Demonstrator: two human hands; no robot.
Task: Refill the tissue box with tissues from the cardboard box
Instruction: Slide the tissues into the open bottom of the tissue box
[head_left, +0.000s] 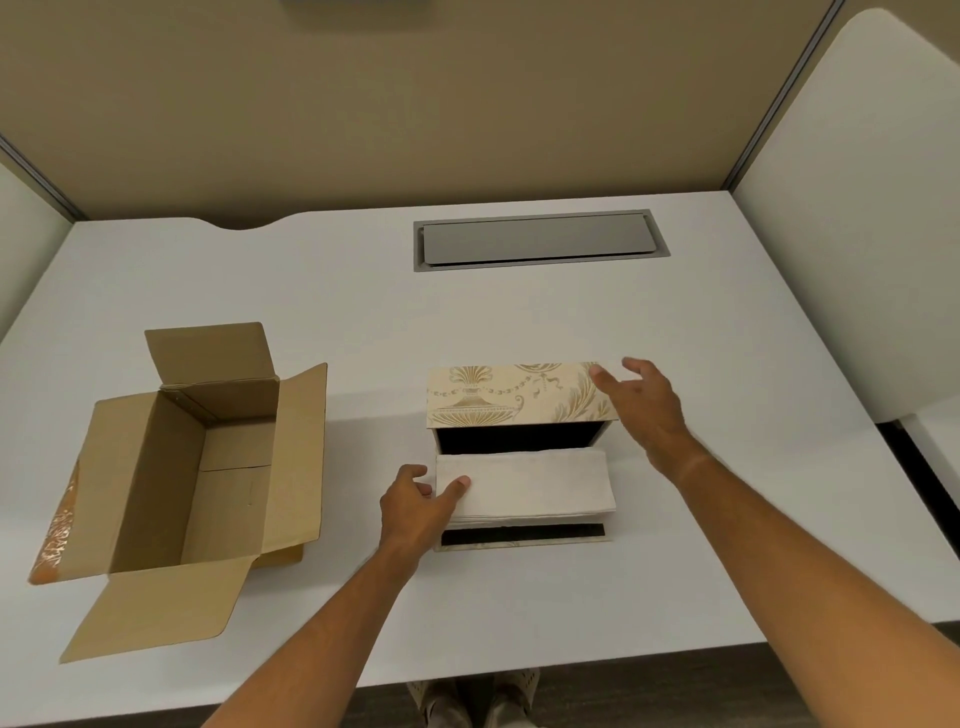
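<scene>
Hidden or cut off:
- Tissue box (519, 400): interior dark, contents unreadable; right corner behind right hand (641, 410).
- Tissue stack (524, 486): left end under left hand (415, 506).
- Shoes (475, 699): cropped by bottom edge.
- Cardboard box (197, 467): near inner wall unseen, possibly bare.

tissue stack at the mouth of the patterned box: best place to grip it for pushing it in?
Grip the tissue stack at its short ends, one hand per side. It lies flat and wide, half out of the tissue box, and looks soft, so a one-end grip may let it sag. The left hand already holds the left end; the right hand is up at the box.
</scene>
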